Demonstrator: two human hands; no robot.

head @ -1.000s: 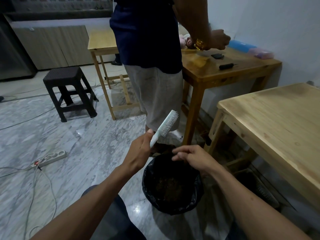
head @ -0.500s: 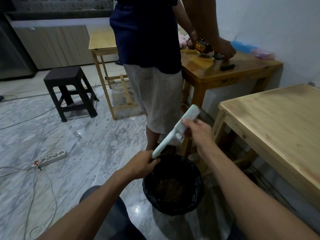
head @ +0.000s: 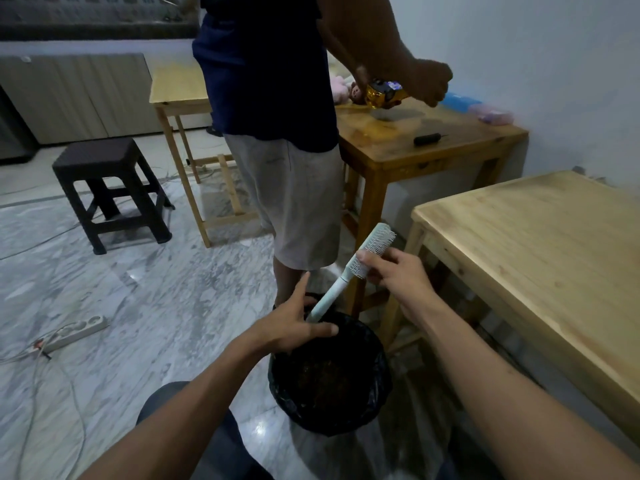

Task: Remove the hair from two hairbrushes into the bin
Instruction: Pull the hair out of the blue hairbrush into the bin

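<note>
A pale green hairbrush [head: 349, 268] slants up to the right above the bin [head: 377, 386], a black-lined bin on the floor with dark hair inside. My left hand [head: 294, 327] holds the handle's lower end, thumb and forefinger spread. My right hand [head: 394, 275] grips the bristle head, fingertips on the bristles. A second hairbrush is not in view.
Another person [head: 277, 133] stands just behind the bin, working at a dark wooden table [head: 433, 147]. A light wooden table [head: 540, 254] is at my right. A black stool [head: 107, 188], a power strip [head: 76, 332] and cables lie on the marble floor at left.
My right hand rose from the bin's rim to the brush head and took hold of it. The brush turned, bristles now facing right, and my left hand's grip loosened at the handle.
</note>
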